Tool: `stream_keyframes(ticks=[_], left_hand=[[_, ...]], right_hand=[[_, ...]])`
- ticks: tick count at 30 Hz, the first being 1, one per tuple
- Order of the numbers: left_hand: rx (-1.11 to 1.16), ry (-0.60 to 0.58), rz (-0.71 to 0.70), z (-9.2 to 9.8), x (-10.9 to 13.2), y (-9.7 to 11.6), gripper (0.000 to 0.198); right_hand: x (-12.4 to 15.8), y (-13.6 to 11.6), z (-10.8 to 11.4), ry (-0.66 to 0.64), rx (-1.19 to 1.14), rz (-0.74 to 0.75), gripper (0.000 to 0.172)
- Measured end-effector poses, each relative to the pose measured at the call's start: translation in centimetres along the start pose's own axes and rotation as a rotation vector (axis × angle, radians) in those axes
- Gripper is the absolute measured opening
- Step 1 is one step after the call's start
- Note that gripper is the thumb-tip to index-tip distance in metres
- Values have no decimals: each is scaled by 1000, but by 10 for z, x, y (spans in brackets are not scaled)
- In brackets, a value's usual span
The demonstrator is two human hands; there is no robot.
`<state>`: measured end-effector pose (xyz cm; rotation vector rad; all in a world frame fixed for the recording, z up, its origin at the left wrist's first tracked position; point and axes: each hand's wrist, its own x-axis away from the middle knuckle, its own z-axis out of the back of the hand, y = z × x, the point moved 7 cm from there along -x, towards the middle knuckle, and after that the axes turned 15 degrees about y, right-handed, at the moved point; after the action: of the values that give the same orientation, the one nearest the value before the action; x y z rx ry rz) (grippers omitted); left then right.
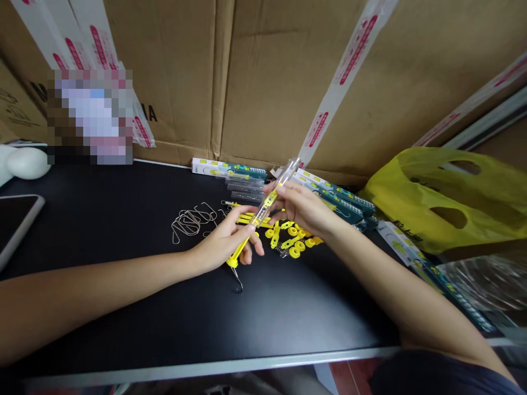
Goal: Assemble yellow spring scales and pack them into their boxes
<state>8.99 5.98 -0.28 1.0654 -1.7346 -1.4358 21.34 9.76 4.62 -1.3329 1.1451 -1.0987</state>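
Both my hands hold one long tool over the black table (123, 307). It has a clear plastic tube (276, 186) at its upper end, a yellow part inside, and a metal hook (237, 280) at its lower end. My left hand (226, 238) is closed round the lower yellow end. My right hand (302, 208) pinches the clear tube near its middle. Under my hands lie several small yellow plastic parts (290, 241) and small springs.
A pile of bent wire hooks (191, 219) lies left of my hands. Boxed packages (230, 170) and clear tubes sit against the cardboard boxes (263, 77) behind. A yellow plastic bag (453, 192) is at right, a phone (16, 219) at far left.
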Motion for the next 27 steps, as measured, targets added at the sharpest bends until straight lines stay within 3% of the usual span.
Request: stream_keyframes(ticks=[7,15,22,27], left_hand=[[-137,31,29,1,4,-3,39],[-116,22,3,1,2,-6,35],[-38,-46,-17,-2,1,-1,31],[8,-108,119,-7,1,-2,40]], right_hand=[[35,24,-18,11,-73,-56,23],[39,21,-23,-8,-130,-8,22],[35,12,-15,14,-64,33,24],[28,-4,5,68,-19,91,25]])
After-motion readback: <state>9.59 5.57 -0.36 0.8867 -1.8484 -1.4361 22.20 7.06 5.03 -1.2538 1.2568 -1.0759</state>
